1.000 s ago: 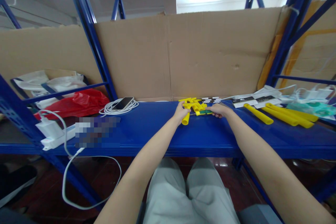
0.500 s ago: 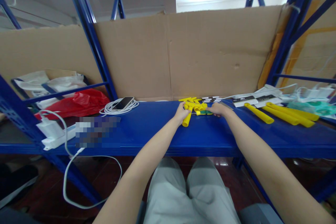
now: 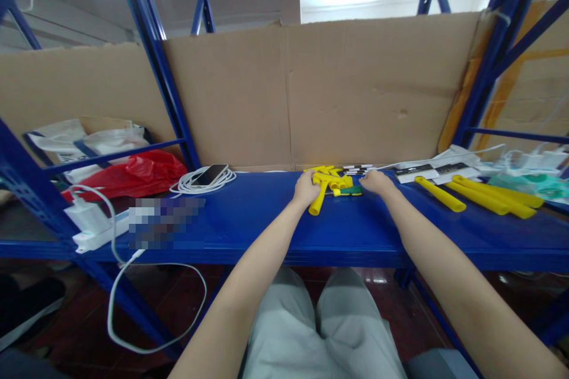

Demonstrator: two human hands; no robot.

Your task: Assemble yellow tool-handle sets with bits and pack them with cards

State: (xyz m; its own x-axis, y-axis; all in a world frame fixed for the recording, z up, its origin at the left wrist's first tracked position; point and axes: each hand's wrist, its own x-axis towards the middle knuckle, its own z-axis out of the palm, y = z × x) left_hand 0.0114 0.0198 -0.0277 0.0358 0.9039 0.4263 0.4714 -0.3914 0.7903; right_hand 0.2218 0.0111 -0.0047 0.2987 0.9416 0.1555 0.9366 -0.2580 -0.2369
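My left hand (image 3: 306, 189) is closed round a yellow plastic piece (image 3: 316, 201) with a tubular end that points toward me. Other yellow plastic parts (image 3: 340, 182) lie just right of it, and more (image 3: 322, 169) lie behind. A screwdriver (image 3: 349, 191) with a green and yellow handle rests on the blue shelf between my hands. Just beyond the handle's right end is my right hand (image 3: 376, 182), its fingers curled together; whatever is in them is too small or hidden to make out.
Several long yellow tubes (image 3: 440, 194) lie on the right, before black-and-white packets (image 3: 415, 173). Small black-and-white items (image 3: 355, 169) sit at the back. On the left are a coiled white cable with a phone (image 3: 212, 175), a red bag (image 3: 137, 173) and a power strip (image 3: 95, 235). Cardboard (image 3: 355, 89) stands behind.
My right hand has moved slightly right, off the screwdriver's handle, which now shows more fully. My left hand still grips the yellow piece in nearly the same place.
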